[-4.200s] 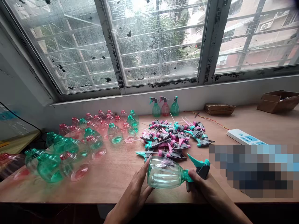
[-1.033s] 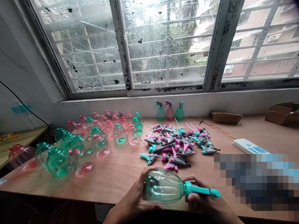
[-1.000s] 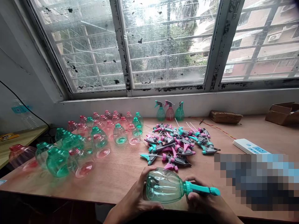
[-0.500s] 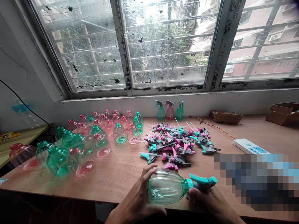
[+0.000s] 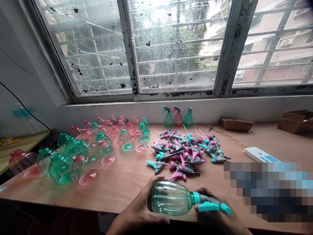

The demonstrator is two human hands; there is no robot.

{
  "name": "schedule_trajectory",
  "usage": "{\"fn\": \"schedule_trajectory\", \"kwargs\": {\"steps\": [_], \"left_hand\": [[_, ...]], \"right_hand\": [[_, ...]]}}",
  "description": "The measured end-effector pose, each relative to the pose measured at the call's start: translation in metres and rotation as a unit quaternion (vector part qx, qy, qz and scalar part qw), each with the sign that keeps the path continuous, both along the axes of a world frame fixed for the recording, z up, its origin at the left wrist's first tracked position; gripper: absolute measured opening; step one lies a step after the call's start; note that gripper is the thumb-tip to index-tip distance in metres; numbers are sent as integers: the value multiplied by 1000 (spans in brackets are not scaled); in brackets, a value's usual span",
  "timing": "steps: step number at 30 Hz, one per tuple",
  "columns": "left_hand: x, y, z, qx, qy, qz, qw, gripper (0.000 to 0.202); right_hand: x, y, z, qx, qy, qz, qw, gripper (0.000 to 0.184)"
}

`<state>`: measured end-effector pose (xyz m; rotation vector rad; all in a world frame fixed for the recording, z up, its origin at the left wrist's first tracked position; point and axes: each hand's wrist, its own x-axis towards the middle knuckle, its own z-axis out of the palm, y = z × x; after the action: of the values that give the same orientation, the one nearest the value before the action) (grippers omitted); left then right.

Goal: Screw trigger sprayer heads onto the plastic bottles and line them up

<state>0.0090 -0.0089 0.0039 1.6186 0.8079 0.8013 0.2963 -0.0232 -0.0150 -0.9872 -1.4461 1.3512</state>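
A clear green spray bottle (image 5: 171,197) lies sideways in the air above the table's front edge, with its base to the left. My left hand (image 5: 143,204) is wrapped round its base end, thumb below and fingers above. At the neck sits a grey and teal spray head (image 5: 212,203), its teal trigger facing down toward me. Behind that head my right hand (image 5: 220,210) grips it, most of its fingers hidden. A thin tube shows inside the bottle. Just beyond lies a heap of pink, teal and grey spray heads (image 5: 181,153).
Several open pink and green bottles (image 5: 106,147) stand on the left of the wooden table (image 5: 117,194). Three spray bottles with heads (image 5: 178,117) stand by the wall. To the right are a power strip (image 5: 260,154), a flat cardboard piece (image 5: 236,123) and an open box (image 5: 294,121).
The spray head has turned, so its teal trigger has swung from the upper side to the lower side. The bottle has shifted slightly left in my left hand.
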Motion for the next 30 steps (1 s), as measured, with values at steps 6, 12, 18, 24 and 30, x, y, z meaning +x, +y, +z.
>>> {"fn": "schedule_trajectory", "kwargs": {"steps": [6,12,18,24,30], "left_hand": [[2,-1,0,4,-7,-4,1000,94],[0,2,-8,111,71,28,991,98],[2,-1,-7,171,132,54,975,104],[7,-6,-1,155,172,54,971,117],[3,-4,1,162,198,36,966,95]], "right_hand": [[-8,-5,-2,-80,44,-6,996,41],[-12,-8,0,-114,63,-44,990,41],[-10,-6,-3,-83,86,-47,992,45],[30,11,27,37,-47,-182,981,44],[100,108,123,183,-339,-330,862,47]]}}
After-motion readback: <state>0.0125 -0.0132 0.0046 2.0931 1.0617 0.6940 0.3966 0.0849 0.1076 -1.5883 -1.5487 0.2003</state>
